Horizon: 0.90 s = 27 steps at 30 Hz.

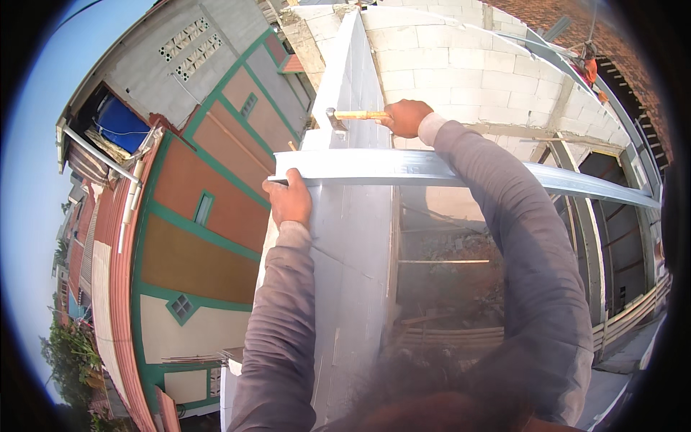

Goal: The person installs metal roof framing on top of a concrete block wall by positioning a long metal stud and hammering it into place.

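Observation:
A long silvery metal channel lies crosswise over the top of a pale block wall, its far right part reaching out over the drop. My left hand is closed on the channel's left end, thumb on top. In my right hand is a hammer, gripped by its yellowish wooden handle. Its dark head is to the left, just over the wall top beyond the channel. Whether the head touches anything cannot be made out.
To the left, beyond the wall edge, stands an orange and green building. Below on the right is a rubble-strewn floor with timber poles. A white block wall rises at the back. Another person in orange is at the far right.

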Each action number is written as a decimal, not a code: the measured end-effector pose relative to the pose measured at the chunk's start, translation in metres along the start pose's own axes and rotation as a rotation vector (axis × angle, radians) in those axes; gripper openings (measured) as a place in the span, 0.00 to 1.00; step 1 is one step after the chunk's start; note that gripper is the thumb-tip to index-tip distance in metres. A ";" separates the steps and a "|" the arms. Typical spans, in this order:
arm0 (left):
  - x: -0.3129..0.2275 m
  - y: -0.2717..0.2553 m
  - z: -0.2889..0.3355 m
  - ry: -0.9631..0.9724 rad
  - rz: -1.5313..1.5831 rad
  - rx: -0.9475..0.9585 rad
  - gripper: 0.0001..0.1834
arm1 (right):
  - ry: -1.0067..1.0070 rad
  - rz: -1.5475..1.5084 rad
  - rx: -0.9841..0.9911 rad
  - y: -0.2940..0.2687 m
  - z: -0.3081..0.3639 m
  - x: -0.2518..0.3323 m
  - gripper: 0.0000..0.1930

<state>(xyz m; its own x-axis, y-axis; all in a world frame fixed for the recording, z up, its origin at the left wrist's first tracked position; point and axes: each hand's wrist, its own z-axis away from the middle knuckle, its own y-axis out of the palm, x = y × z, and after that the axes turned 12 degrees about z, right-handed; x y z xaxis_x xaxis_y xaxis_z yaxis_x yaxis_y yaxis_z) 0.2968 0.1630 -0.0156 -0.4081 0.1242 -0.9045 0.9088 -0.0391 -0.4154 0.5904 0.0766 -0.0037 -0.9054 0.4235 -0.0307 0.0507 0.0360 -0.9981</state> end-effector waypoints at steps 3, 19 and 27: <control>0.001 -0.003 0.002 -0.007 0.044 0.028 0.36 | -0.062 -0.154 0.122 0.004 -0.011 -0.010 0.26; -0.001 -0.010 0.005 -0.024 0.033 -0.024 0.37 | 0.011 -0.057 -0.109 -0.008 0.006 0.011 0.27; -0.001 -0.001 0.002 -0.001 -0.018 0.019 0.40 | 0.023 -0.141 0.003 0.019 -0.008 -0.003 0.26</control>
<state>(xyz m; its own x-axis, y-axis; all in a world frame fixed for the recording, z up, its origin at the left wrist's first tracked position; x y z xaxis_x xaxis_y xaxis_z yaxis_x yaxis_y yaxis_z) 0.2965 0.1611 -0.0144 -0.4242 0.1236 -0.8971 0.8997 -0.0555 -0.4331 0.5979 0.0831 -0.0221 -0.8934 0.4353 0.1112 -0.0779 0.0937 -0.9925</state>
